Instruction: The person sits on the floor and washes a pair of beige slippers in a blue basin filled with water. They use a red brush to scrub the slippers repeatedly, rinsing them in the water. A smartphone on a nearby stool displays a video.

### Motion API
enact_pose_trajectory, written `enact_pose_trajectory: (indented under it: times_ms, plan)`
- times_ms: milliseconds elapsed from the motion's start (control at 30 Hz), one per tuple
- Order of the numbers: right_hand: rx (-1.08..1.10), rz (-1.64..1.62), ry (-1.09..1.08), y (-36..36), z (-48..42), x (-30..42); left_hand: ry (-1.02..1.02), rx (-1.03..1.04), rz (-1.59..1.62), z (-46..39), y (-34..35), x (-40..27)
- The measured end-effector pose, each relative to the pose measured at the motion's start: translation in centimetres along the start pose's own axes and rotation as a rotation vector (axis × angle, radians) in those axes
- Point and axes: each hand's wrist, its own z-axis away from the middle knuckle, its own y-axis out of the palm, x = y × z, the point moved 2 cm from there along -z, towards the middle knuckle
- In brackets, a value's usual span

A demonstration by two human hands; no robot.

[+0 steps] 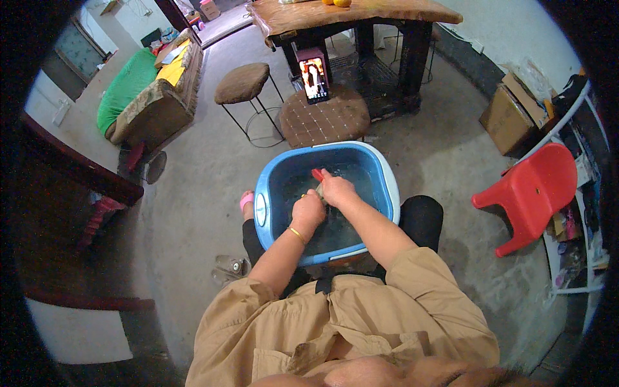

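A blue plastic basin (261, 184) with a pale outer rim stands before me, holding water that looks dark and cloudy. Over it, my right hand (338, 189) grips a small red object (317, 174), too small in view to name. Close beside it, my left hand (308, 213), with a gold-coloured bracelet on its wrist, is closed around a pale, slender item (319, 190). That item shows only between the two hands, and most of it is hidden by my fingers.
A lit phone (314, 80) leans upright on a brown-covered stool (324, 118) just beyond the basin. Another padded stool (243, 83) stands left of it. A wooden table (358, 17) is behind. At right are a red plastic chair (537, 191) and a cardboard box (512, 116).
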Motion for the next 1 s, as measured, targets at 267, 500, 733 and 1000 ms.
enact_pose_trajectory:
  times_ms: [267, 500, 733, 1000]
  plan:
    - [-0.019, -0.054, 0.162, 0.3, -1.9, -3.3, 0.042, -0.005, -0.03, 0.4, -0.2, -1.1]
    - [-0.061, -0.099, -0.045, 0.4, -1.1, -1.7, -0.046, -0.006, 0.053, -0.6, 0.1, 1.6]
    - [-0.004, -0.042, -0.149, 1.5, 0.7, -0.1, -0.125, -0.002, 0.224, -2.1, 1.5, 3.2]
    - [-0.048, -0.067, 0.145, 2.7, -2.6, -3.6, -0.215, -0.01, 0.36, -2.6, 2.1, 3.8]
